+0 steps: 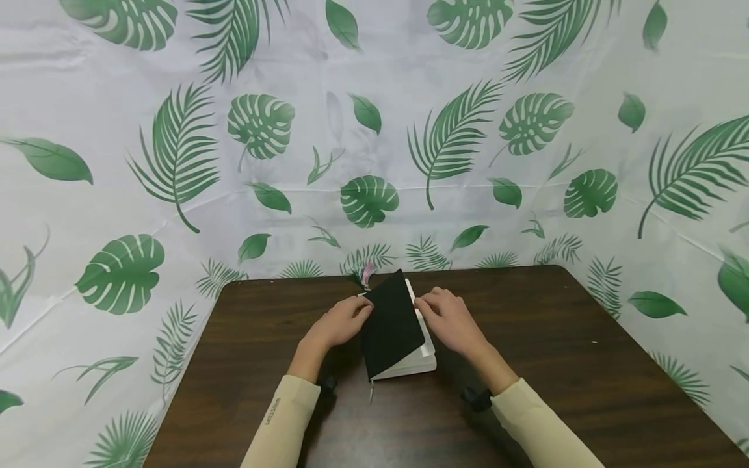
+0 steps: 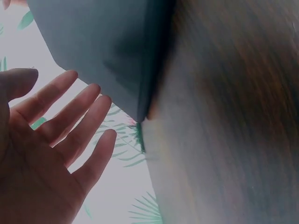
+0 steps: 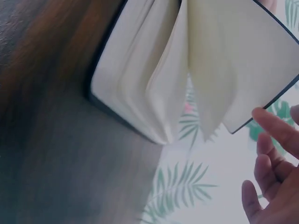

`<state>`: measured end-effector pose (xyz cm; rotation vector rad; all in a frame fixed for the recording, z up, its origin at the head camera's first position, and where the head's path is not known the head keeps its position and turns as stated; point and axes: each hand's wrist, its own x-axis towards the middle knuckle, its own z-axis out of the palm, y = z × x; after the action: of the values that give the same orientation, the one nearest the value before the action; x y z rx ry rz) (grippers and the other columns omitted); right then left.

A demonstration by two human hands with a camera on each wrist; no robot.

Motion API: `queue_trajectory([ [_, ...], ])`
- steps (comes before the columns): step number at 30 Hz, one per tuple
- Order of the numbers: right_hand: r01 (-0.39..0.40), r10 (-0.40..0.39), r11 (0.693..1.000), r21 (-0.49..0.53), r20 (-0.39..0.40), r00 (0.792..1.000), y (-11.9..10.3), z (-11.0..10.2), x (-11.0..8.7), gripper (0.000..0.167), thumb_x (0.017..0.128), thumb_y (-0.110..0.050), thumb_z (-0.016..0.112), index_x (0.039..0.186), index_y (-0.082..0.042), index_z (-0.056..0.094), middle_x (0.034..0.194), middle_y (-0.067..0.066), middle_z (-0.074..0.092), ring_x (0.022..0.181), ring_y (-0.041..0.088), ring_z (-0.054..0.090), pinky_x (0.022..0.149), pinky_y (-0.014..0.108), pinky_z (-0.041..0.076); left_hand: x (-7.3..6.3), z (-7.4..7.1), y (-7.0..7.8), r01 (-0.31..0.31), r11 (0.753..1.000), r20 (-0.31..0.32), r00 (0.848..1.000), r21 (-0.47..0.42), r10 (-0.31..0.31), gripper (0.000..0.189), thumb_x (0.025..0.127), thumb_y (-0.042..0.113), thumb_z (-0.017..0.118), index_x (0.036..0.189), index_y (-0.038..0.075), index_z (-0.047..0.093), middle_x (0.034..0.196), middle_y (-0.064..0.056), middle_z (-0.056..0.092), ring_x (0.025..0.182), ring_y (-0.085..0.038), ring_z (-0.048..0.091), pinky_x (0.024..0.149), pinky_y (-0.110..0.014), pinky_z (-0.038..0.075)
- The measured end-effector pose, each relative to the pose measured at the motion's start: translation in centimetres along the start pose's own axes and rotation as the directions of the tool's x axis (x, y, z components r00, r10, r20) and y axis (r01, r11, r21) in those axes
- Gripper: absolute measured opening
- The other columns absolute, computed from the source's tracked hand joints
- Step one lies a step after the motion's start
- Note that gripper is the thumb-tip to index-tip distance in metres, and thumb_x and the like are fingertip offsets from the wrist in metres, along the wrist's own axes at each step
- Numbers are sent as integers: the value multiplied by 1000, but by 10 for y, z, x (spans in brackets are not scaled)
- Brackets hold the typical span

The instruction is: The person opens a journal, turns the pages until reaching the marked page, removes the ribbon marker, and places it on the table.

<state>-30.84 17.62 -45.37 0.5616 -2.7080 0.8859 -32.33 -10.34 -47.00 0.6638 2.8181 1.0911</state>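
Note:
A notebook with a black cover [image 1: 391, 325] stands partly spread on the table, its front cover raised at a slant. Cream pages [image 3: 140, 70] fan apart beneath the cover in the right wrist view. My left hand [image 1: 341, 320] is at the cover's upper left edge; in the left wrist view its fingers [image 2: 74, 126] are extended beside the dark cover. On the other side, my right hand [image 1: 449, 318] is by the upper right edge. The right index fingertip [image 3: 259, 113] meets the raised cover's edge, with the other fingers loosely bent.
A pink and green tassel [image 1: 367, 274] sticks out at the notebook's top, and a thin ribbon end [image 1: 371, 391] hangs from its bottom. The dark wooden table [image 1: 556, 364] meets a leaf-printed white cloth [image 1: 316, 214] at its back and sides.

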Motion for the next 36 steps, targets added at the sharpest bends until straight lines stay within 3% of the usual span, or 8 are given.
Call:
queue_trajectory([
  [7, 103, -105, 993, -57, -27, 994, -27, 2, 3, 30, 108, -17, 54, 106, -17, 84, 95, -5, 67, 88, 17, 56, 98, 55, 48, -6, -6, 11, -4, 993, -3, 1000, -120, 4, 44, 117, 40, 44, 137, 10, 70, 135, -9, 71, 131, -30, 65, 112, -55, 50],
  [13, 185, -180, 967, -172, 45, 983, -51, 6, -2, 22, 104, -16, 62, 115, -17, 82, 105, -4, 71, 96, 19, 61, 100, 56, 49, -9, -9, 19, 71, 954, 6, 997, -291, -72, 59, 113, 60, 43, 123, 10, 73, 129, -10, 71, 124, -31, 65, 110, -57, 49],
  [15, 222, -208, 956, -190, 91, 974, -59, 6, -5, 20, 105, -21, 66, 120, -18, 80, 114, -3, 74, 107, 22, 66, 105, 57, 49, -10, -9, 21, 102, 949, 9, 994, -298, -105, 66, 109, 67, 44, 129, 10, 69, 135, -12, 68, 127, -32, 63, 111, -58, 48],
  [18, 266, -235, 949, -171, 181, 955, -69, 5, -8, 26, 107, -26, 67, 130, -17, 76, 129, -1, 76, 125, 25, 68, 116, 60, 44, -13, -11, 24, 142, 946, 5, 989, -290, -146, 79, 106, 72, 46, 151, 9, 56, 155, -15, 55, 144, -36, 52, 117, -62, 43],
  [23, 308, -257, 942, -133, 301, 918, -79, 6, -9, 40, 109, -29, 65, 146, -16, 67, 147, 1, 69, 138, 23, 64, 124, 57, 39, -15, -18, 25, 133, 956, -22, 989, -261, -144, 84, 108, 59, 51, 169, 4, 30, 171, -20, 35, 161, -42, 29, 124, -67, 33],
  [29, 356, -293, 924, -140, 341, 893, -80, 10, -8, 41, 110, -30, 63, 149, -19, 65, 148, 0, 67, 139, 22, 63, 123, 57, 39, -23, -26, 20, 145, 945, 0, 988, -294, -152, 78, 110, 42, 47, 171, 3, 19, 177, -22, 21, 166, -44, 13, 128, -69, 23],
  [32, 356, -290, 924, -143, 346, 892, -77, 12, -7, 39, 110, -31, 62, 147, -19, 66, 148, 1, 67, 142, 24, 60, 122, 62, 37, -28, -28, 16, 156, 932, -1, 986, -327, -166, 75, 110, 36, 45, 172, 3, 17, 178, -22, 19, 166, -44, 13, 128, -68, 23],
  [36, 334, -261, 924, -186, 330, 907, -69, 11, -8, 36, 109, -33, 64, 143, -21, 69, 150, 4, 65, 149, 30, 52, 122, 65, 36, -35, -34, 8, 145, 915, 8, 988, -377, -153, 72, 108, 28, 43, 172, 3, 18, 177, -21, 22, 163, -40, 23, 127, -64, 28],
])
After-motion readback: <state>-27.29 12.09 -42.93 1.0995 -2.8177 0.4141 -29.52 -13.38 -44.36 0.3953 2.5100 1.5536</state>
